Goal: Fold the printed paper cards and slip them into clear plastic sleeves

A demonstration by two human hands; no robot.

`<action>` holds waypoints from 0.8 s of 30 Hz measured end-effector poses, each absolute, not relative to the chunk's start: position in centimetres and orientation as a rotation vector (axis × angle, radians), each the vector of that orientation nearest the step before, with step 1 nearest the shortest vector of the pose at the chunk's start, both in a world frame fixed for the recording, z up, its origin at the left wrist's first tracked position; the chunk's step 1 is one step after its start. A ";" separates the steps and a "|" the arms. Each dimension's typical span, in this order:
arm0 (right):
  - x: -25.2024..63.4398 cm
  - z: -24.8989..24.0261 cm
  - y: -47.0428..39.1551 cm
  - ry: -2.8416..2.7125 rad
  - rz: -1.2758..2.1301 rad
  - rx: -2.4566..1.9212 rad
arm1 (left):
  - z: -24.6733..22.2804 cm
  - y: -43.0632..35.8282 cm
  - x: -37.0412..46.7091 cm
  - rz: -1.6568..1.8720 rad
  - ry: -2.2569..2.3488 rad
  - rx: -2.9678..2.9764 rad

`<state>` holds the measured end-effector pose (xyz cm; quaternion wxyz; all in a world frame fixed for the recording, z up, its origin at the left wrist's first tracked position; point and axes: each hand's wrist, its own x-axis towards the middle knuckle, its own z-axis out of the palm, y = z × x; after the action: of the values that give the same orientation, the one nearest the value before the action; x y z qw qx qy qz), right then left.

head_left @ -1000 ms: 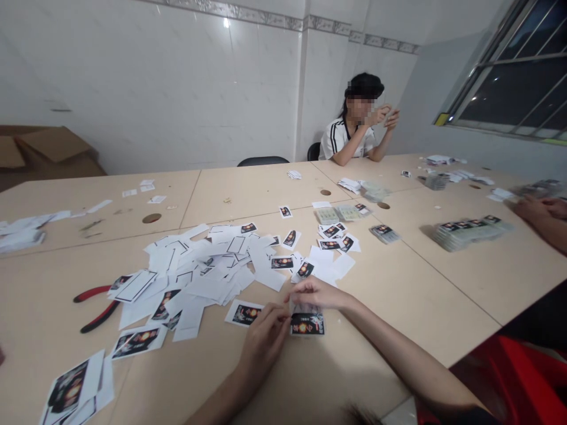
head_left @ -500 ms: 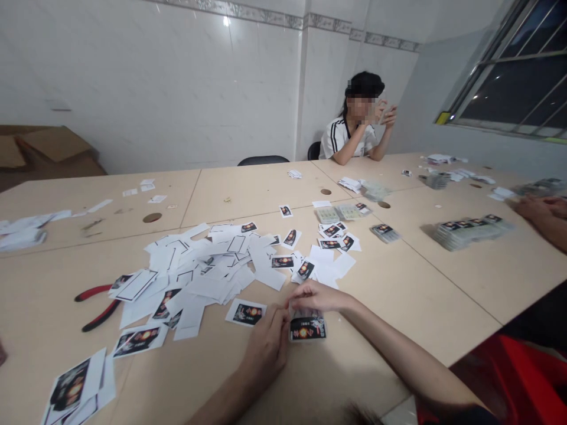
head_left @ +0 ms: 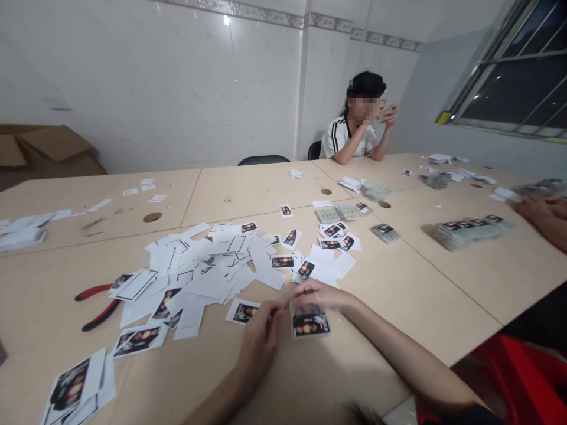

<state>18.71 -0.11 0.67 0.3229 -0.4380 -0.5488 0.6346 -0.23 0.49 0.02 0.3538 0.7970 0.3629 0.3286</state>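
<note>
My right hand (head_left: 315, 295) lies over the far end of a flat, clear plastic case (head_left: 310, 326) with a black printed card on its face, and holds it to the table. The fingers of that hand hide the case's upper part. My left hand (head_left: 262, 332) is just left of the case, fingers curled and pinched together; whatever is between them is hidden. Partly behind my left hand lies a white-edged printed card (head_left: 241, 312). Beyond both hands spreads a loose heap of white paper slips (head_left: 208, 283) mixed with printed cards.
Red-handled pliers (head_left: 95, 292) lie left of the heap. Stacked cases (head_left: 469, 233) and a smaller stack (head_left: 385, 233) stand to the right. A co-worker (head_left: 349, 139) sits across the table (head_left: 248, 189); another person's hands (head_left: 540, 209) rest at the right edge. A cardboard box (head_left: 48, 147) is far left.
My left hand has drawn slightly left, away from the case. The case has shifted a little to the right and away from me under my right hand.
</note>
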 end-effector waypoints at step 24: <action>18.0 0.1 0.5 -1.362 1.354 -1.119 | 0.3 1.2 -0.5 1.011 1.021 1.736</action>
<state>18.00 0.45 0.11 0.4434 -0.4511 -0.5493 0.5461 -0.49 1.18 0.33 0.4295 0.6957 0.4090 0.4053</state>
